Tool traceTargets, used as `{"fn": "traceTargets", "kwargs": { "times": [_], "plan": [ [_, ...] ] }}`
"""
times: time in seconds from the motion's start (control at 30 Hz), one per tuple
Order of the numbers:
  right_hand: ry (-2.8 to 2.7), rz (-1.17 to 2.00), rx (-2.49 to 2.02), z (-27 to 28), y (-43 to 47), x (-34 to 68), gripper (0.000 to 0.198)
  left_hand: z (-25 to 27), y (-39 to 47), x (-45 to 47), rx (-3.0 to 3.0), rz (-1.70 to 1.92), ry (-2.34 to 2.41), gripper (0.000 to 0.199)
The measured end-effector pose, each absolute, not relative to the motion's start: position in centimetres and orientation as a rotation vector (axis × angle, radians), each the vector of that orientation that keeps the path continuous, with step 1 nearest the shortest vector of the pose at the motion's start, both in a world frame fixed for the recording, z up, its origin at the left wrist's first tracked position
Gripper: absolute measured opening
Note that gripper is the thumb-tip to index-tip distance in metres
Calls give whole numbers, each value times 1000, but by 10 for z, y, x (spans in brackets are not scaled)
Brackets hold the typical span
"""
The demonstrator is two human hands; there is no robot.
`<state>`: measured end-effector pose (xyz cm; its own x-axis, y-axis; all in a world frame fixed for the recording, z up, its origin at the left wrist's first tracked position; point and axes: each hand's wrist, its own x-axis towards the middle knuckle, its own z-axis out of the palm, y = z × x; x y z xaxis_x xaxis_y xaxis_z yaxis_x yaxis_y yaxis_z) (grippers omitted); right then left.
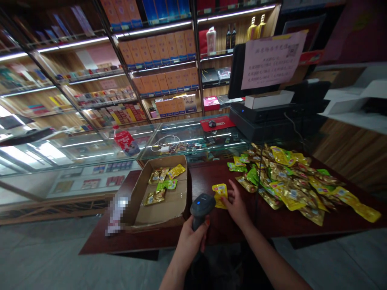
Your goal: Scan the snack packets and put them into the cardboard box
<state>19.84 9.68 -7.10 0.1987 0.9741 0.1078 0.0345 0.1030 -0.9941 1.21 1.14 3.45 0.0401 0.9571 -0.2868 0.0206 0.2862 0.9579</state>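
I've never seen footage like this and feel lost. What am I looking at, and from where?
No robot here: just a person's two bare hands, seen from a camera worn on their head, looking forward and down. The left hand grips a dark handheld scanner; the right hand holds a yellow packet. On the dark red table, an open cardboard box with a few packets inside sits to the left, and a pile of gold, yellow and green packets lies to the right.

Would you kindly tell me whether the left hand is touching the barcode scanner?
Touching: the head view shows the left hand wrapped around the handle of the barcode scanner, below its head.
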Motion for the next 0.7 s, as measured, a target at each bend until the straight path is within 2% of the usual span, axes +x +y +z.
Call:
{"fn": "traceTargets", "kwargs": {
  "times": [0.07,0.13,0.2,0.4,0.7],
  "plan": [
    [-1164,913,-1255,-73,98,200,63,36,11,14,1033,947,1313,45],
    [-1235,782,-1309,-74,100,202,44,39,10,16,1040,943,1319,43],
    [-1245,725,-1334,-76,101,202,35,42,9,17,1045,947,1321,42],
    [-1132,909,-1269,-81,102,198,41,48,7,19,1093,909,1329,40],
    [-1121,883,-1271,-86,104,198,41,55,3,25,1139,850,1290,38]
  ]
}}
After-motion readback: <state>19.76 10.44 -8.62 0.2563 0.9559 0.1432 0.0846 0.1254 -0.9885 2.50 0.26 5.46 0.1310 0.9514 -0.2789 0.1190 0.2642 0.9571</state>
